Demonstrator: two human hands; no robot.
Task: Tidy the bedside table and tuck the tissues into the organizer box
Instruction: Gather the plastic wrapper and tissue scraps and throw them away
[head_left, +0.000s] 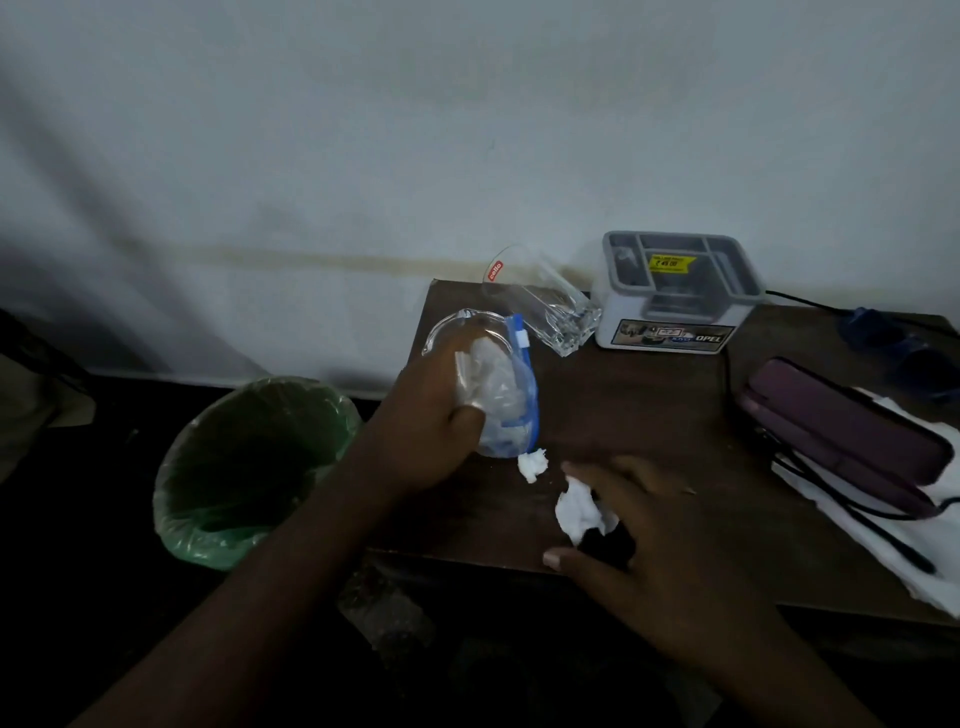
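Note:
My left hand grips a clear zip bag with a blue seal, holding it over the left part of the dark wooden bedside table. White tissue shows inside the bag. A small tissue wad lies on the table just below the bag's lower end. My right hand pinches a larger crumpled white tissue near the table's front edge. The grey organizer box with inner compartments and a yellow sticker stands at the back of the table.
A clear glass tumbler lies tipped beside the box. A purple hair straightener with a black cord rests on a white cloth at the right. A bin with a green liner stands on the floor to the left. A wall rises behind.

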